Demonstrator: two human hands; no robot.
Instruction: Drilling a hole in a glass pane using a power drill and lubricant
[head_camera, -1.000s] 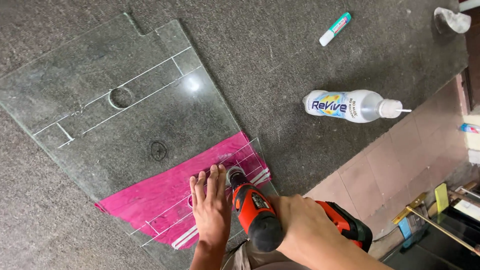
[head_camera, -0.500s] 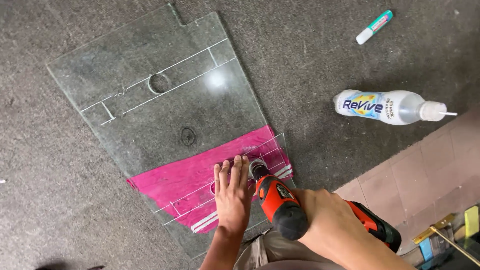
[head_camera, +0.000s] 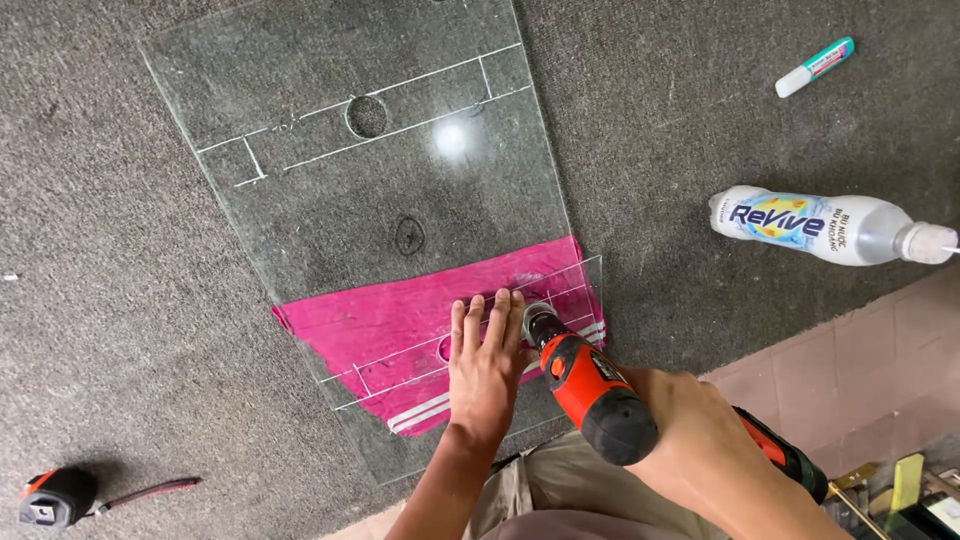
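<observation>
Your left hand (head_camera: 487, 365) stays pressed flat on the clear glass sheet (head_camera: 370, 190) over the pink cloth (head_camera: 390, 325) on the grey carpet floor; your right hand (head_camera: 695, 425) keeps gripping the red-and-black power drill (head_camera: 590, 385), bit at the glass; only your view has shifted.

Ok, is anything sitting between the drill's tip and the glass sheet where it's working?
Nothing visible. The drill, held in the right hand, meets the glass sheet directly above the pink cloth. The left hand lies flat on the glass just beside the tip, not under it.
</observation>
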